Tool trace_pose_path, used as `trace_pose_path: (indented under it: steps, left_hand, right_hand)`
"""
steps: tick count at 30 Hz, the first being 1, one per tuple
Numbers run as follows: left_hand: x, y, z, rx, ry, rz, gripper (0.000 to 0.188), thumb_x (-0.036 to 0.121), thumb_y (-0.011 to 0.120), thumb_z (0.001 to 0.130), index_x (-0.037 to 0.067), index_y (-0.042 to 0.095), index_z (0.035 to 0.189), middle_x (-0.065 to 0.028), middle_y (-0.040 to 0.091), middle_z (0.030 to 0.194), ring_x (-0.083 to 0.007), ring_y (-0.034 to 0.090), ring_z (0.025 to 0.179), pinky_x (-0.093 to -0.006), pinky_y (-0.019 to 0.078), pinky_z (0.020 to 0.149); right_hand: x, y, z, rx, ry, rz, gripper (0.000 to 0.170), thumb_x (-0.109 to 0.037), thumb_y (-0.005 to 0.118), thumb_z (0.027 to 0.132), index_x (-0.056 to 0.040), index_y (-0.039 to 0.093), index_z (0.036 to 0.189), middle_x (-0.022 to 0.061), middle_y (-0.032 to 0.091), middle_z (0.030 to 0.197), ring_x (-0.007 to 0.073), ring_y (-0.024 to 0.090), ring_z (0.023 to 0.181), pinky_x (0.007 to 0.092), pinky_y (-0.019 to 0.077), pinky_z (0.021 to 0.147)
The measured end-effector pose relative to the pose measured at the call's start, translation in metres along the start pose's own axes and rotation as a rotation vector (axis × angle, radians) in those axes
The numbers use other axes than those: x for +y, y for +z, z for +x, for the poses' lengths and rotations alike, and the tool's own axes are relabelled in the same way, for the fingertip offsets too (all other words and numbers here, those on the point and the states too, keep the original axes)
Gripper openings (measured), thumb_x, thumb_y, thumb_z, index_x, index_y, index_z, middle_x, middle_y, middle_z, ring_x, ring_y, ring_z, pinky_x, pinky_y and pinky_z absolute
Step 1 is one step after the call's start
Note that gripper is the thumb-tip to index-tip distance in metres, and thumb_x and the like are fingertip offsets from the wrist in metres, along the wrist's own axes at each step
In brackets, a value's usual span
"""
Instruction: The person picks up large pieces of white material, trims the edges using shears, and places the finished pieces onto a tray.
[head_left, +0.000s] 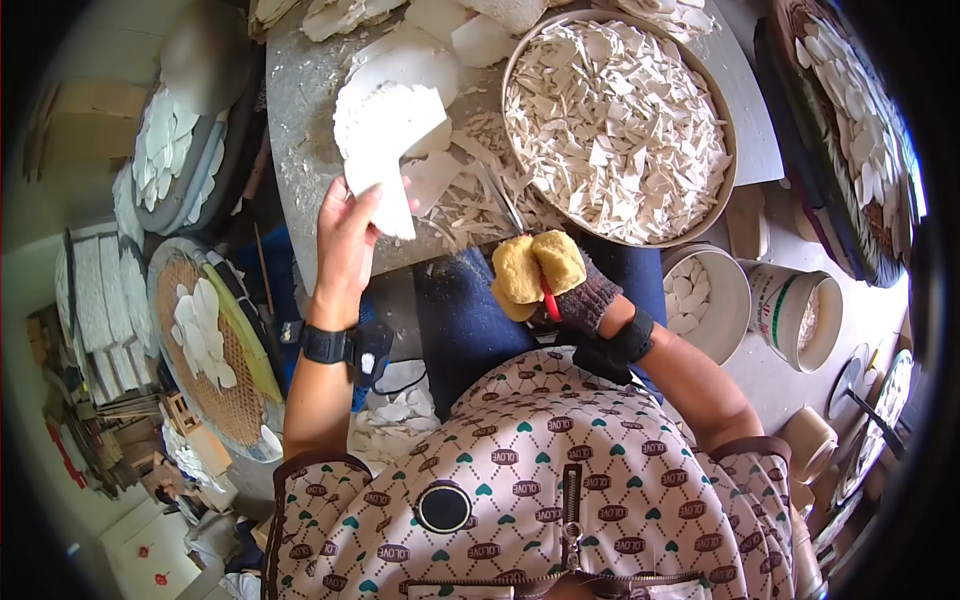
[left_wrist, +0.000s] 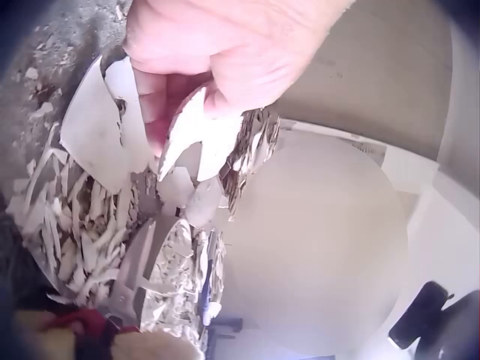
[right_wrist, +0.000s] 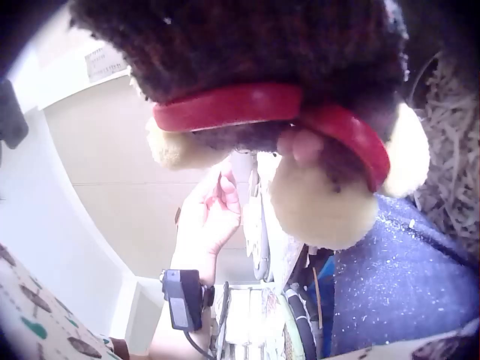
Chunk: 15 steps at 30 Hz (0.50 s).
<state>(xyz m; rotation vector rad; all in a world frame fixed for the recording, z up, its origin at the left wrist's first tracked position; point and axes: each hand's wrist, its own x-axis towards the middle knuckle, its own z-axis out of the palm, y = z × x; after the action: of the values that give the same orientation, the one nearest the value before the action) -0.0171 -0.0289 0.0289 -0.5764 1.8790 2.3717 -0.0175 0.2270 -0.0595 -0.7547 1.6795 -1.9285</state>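
Note:
My bare left hand (head_left: 347, 235) pinches a thin, flat white piece (head_left: 388, 205) between thumb and fingers above the table's near edge. In the left wrist view the held white piece (left_wrist: 196, 142) has a jagged outline. My right hand (head_left: 592, 297) wears a dark knit glove with yellow spongy padding (head_left: 560, 258). It grips a pair of scissors (head_left: 508, 205), whose red handles (right_wrist: 232, 106) loop round the gloved fingers. The blades point forward over white scraps on the table, to the right of the left hand. The padding hides part of the right fingers.
A grey table (head_left: 310, 120) bears larger white pieces (head_left: 430, 30) at the back. At right stands a round tray (head_left: 733, 150) heaped with white shards. Buckets (head_left: 745, 300) stand below it; woven trays (head_left: 165, 290) with white pieces are at left.

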Motion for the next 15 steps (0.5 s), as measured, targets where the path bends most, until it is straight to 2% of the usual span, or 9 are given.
trace_pose_path:
  steps: [2,4,6,10,14,15]
  left_hand:
    - [-0.001,0.011,-0.017,-0.001,-0.009,0.023,0.041,0.003,0.05,0.086,0.0,0.037,0.124,-0.0169,0.059,0.104,-0.0248,0.062,0.091,-0.0341,0.0532,0.075]
    - [-0.005,0.022,-0.033,-0.014,-0.013,0.056,0.051,0.002,0.051,0.085,0.001,0.028,0.13,-0.0187,0.059,0.103,-0.0241,0.062,0.089,-0.0351,0.0548,0.073]
    - [-0.014,0.028,-0.045,-0.024,-0.013,0.054,0.053,0.001,0.051,0.085,0.001,0.025,0.131,-0.0198,0.059,0.101,-0.0242,0.063,0.085,-0.0343,0.0558,0.068]
    - [-0.018,0.035,-0.061,-0.018,-0.068,0.028,0.054,-0.002,0.051,0.084,0.0,0.025,0.132,-0.0194,0.06,0.1,-0.0226,0.064,0.083,-0.0329,0.0561,0.066]
    - [-0.021,0.02,-0.06,-0.031,-0.105,0.12,0.056,0.0,0.053,0.083,-0.001,0.027,0.133,-0.0192,0.062,0.096,-0.0221,0.065,0.079,-0.0304,0.0554,0.064]
    - [-0.024,0.02,-0.059,0.034,-0.05,0.11,0.057,0.0,0.054,0.083,-0.002,0.027,0.133,-0.0188,0.062,0.096,-0.022,0.065,0.078,-0.0296,0.055,0.064]
  right_hand:
    - [0.006,0.001,-0.003,0.016,-0.032,-0.116,0.018,-0.01,0.053,0.082,-0.0046,0.059,0.098,0.0113,0.063,0.091,0.028,0.06,0.086,0.0342,0.0479,0.074]
    - [0.006,0.001,-0.008,0.009,-0.118,-0.348,0.021,-0.009,0.052,0.082,-0.0062,0.057,0.102,0.0109,0.061,0.095,0.0273,0.058,0.091,0.0347,0.0472,0.076]
    - [0.017,0.009,-0.008,0.072,-0.016,-0.076,0.021,-0.009,0.051,0.083,-0.0056,0.057,0.103,0.0109,0.061,0.097,0.0268,0.058,0.092,0.0342,0.0468,0.078]
    - [0.014,0.006,-0.014,0.053,0.02,-0.014,0.02,-0.01,0.049,0.085,-0.0048,0.056,0.103,0.011,0.061,0.098,0.0255,0.058,0.094,0.0326,0.0465,0.081]
    - [-0.012,0.0,-0.017,-0.046,0.115,0.327,0.019,-0.015,0.049,0.087,-0.005,0.057,0.102,0.0109,0.061,0.1,0.0251,0.058,0.093,0.0314,0.0469,0.079]
    - [-0.009,-0.001,-0.019,-0.063,0.075,0.174,0.02,-0.017,0.049,0.087,-0.0052,0.057,0.102,0.0108,0.061,0.1,0.025,0.058,0.093,0.0312,0.0469,0.079]
